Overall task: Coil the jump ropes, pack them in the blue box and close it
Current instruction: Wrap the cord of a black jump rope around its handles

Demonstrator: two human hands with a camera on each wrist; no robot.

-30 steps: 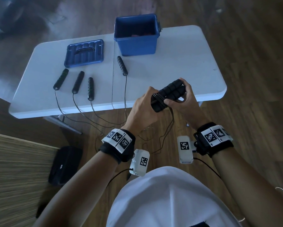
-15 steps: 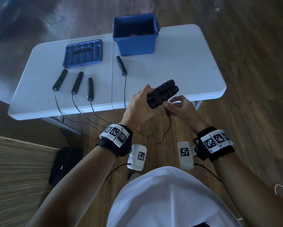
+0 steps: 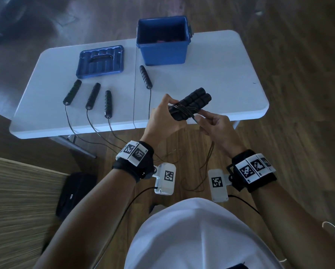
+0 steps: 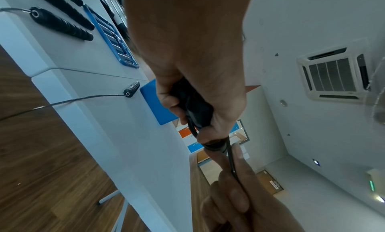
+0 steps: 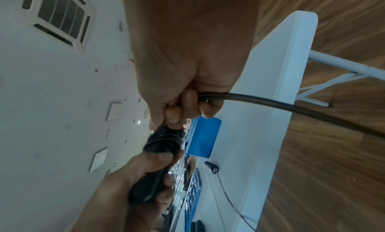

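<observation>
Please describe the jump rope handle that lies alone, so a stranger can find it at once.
Start at the open blue box on the white table. Directly before its front wall lies one black handle. Unlike the three handles farther left, it lies right of the table's centre seam.

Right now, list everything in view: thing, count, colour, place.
table: one, white, centre
box: one, blue, open, far edge of table
lid: one, blue, flat on table, left of box
loose handles: four, black, on table, cords trailing over near edge
paired handles: two, black, cord wound round them, in left hand
bag: one, black, on floor
left hand: grips paired handles
right hand: pinches the cord
</observation>
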